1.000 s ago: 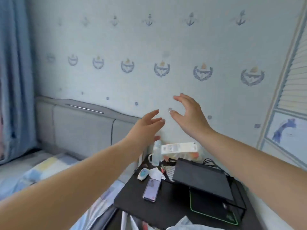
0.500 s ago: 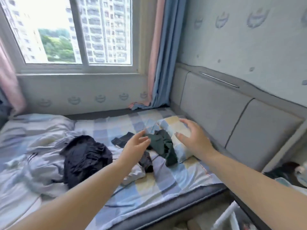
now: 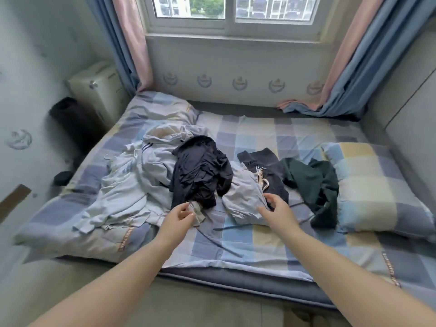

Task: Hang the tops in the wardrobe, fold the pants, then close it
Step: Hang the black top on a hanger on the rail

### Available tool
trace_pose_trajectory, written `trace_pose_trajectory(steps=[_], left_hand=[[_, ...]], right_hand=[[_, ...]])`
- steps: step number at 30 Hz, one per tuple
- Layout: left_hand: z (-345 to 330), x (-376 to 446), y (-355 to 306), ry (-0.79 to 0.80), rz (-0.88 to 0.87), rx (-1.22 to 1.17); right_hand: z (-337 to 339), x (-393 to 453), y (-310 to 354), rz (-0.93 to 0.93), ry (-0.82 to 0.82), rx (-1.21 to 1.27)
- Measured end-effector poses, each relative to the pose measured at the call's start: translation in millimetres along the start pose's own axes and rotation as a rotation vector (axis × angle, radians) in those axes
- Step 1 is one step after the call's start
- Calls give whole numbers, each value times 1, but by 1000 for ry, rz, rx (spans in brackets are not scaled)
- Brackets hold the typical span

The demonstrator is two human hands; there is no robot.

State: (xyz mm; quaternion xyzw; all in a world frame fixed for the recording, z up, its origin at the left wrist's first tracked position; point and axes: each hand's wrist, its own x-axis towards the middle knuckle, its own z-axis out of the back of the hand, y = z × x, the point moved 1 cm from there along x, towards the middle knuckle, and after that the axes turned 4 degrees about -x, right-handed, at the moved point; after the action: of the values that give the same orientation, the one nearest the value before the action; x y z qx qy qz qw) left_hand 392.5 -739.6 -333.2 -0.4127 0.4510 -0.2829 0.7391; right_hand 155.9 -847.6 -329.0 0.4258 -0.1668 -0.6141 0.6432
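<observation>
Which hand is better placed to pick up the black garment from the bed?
Left, most likely. The left hand hovers open at the near edge of the black garment; the right hand is over the light grey garment beside it.

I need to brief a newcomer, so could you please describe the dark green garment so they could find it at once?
Start at the checked bed under the window. Near its right side lies a checked pillow; the dark green garment is crumpled against that pillow's left edge. It is the only green piece, its neighbours being black or pale.

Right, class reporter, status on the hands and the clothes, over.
Left hand open, at black garment. Right hand open, over light grey garment. Clothes all heaped on bed. Nothing in the way.
</observation>
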Motion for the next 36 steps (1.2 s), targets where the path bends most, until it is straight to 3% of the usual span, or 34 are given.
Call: trace_pose_trajectory(steps=[7,19,28,36], left_hand=[[34,34,37,-128,137,-48],[88,186,62,-7,260,-4],[89,369,82,73,174,165],[33,526,102,147,14,380]], right_hand=[[-52,47,8,-5,133,-67],[-158,146,51,-121,181,-133],[-231,288,50,-122,179,-161],[-269,448,-1,-69,143,-339]])
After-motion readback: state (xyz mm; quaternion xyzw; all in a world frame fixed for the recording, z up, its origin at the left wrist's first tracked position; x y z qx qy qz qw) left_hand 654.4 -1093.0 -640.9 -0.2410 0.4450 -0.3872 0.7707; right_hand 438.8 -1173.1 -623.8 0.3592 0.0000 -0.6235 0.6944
